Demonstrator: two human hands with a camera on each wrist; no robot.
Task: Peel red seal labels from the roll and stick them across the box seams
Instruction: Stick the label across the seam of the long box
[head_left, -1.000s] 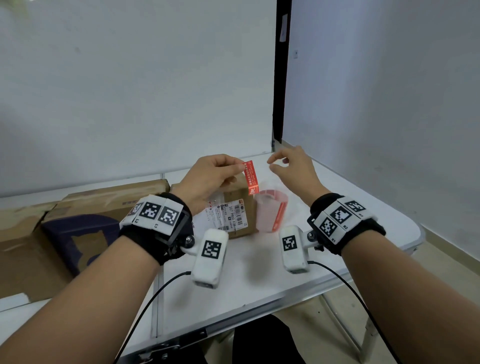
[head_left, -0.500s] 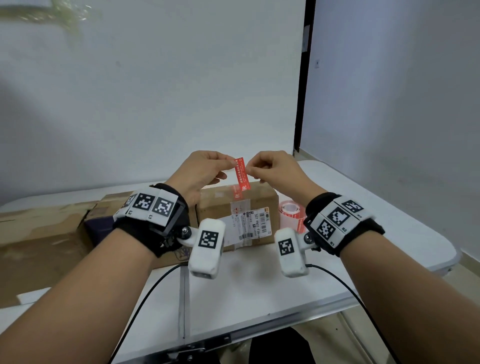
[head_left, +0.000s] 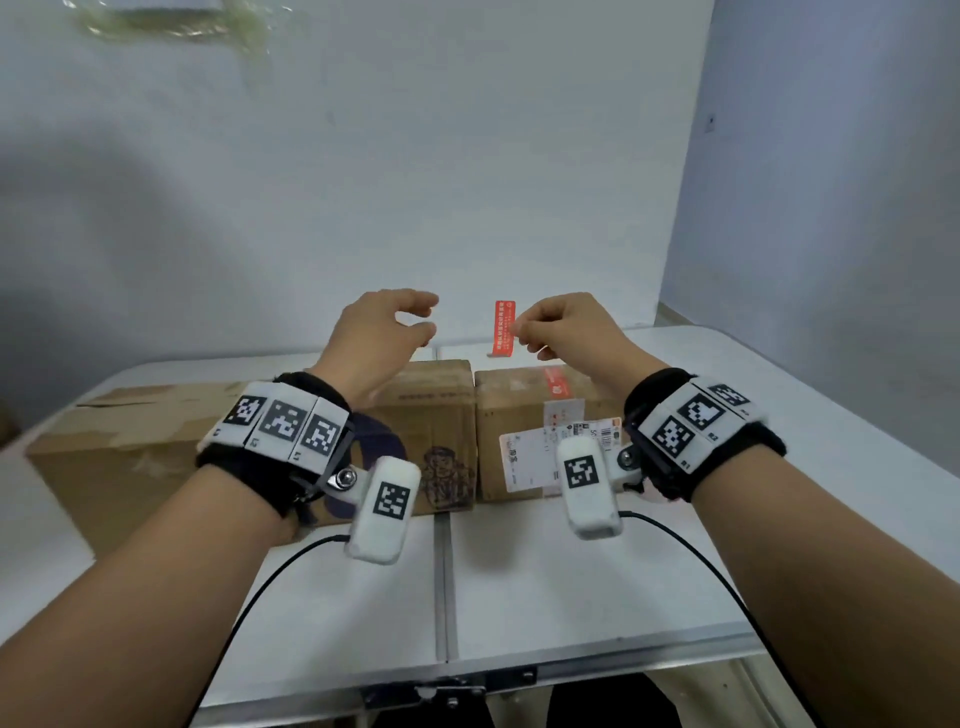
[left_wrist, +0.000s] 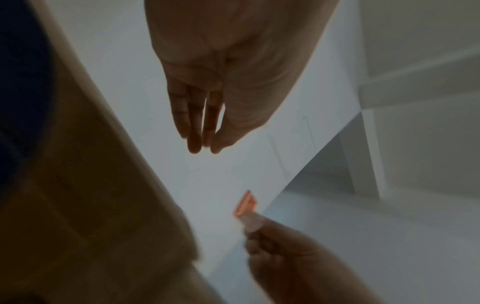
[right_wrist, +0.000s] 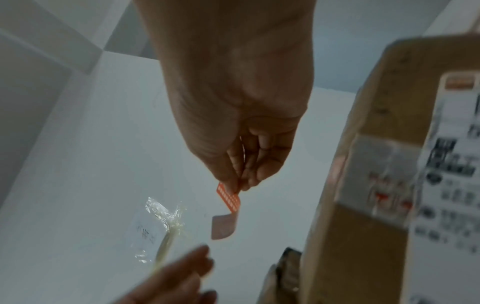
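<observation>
Right hand (head_left: 566, 332) pinches a red seal label (head_left: 504, 328) above the boxes (head_left: 524, 431) on the bench (head_left: 571, 587); left hand (head_left: 382, 338) hangs relaxed, grasping nothing. Risk: the dangling adhesive strip may curl onto itself or the fingers before reaching a seam.

A white folding tabletop (head_left: 519, 587) fills the lower part of the head view, made of two panels that meet at a centre seam (head_left: 441, 582) running away from the near edge, where a metal hinge bracket (head_left: 447, 688) sits. Behind the tabletop rises a plain pale wall (head_left: 363, 182), evenly and softly lit. High above the tabletop's left half, a crumpled piece of clear plastic (head_left: 176, 23) is stuck to it. To the tabletop's right a second wall (head_left: 831, 182) meets the first at a corner.
</observation>
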